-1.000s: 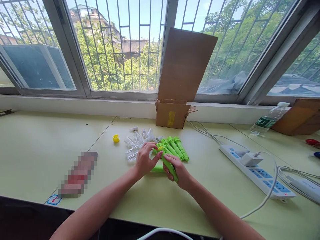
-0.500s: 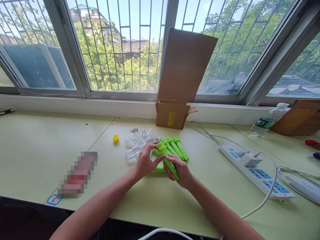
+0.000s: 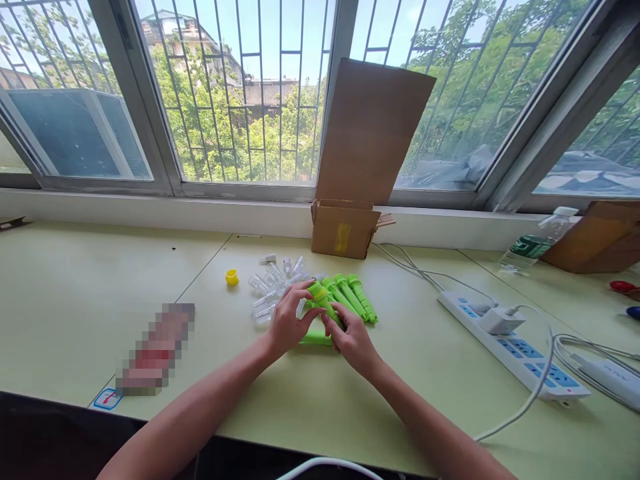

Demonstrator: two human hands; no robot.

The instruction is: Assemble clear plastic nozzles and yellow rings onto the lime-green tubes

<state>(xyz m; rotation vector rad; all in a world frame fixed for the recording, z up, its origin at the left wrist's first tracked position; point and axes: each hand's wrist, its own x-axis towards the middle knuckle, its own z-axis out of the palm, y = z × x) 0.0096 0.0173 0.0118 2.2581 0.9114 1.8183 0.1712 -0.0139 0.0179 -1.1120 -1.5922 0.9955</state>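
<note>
Between both hands is a green flashlight-shaped tube (image 3: 321,297), tilted, its wider ribbed end up and to the left. My left hand (image 3: 289,323) pinches it near that wide end with thumb and fingers. Lower down, my right hand (image 3: 354,339) is closed around the narrow end, which its fingers partly hide. Several matching green tubes (image 3: 361,299) lie side by side just beyond my right hand. Another green piece (image 3: 315,339) rests on the table beneath my hands. Behind my left hand sits a loose cluster of clear plastic pieces (image 3: 265,299).
A yellow ring-like cap (image 3: 231,277) lies left of the clear pieces. An open cardboard box (image 3: 345,230) stands by the window. To the right are a white power strip (image 3: 515,347) with cables and a plastic bottle (image 3: 537,243). A blurred-out object (image 3: 157,350) lies at left.
The held green tube has shifted slightly left and its narrow end has risen. My right hand has moved up and left with it, while my left hand has moved only a little.
</note>
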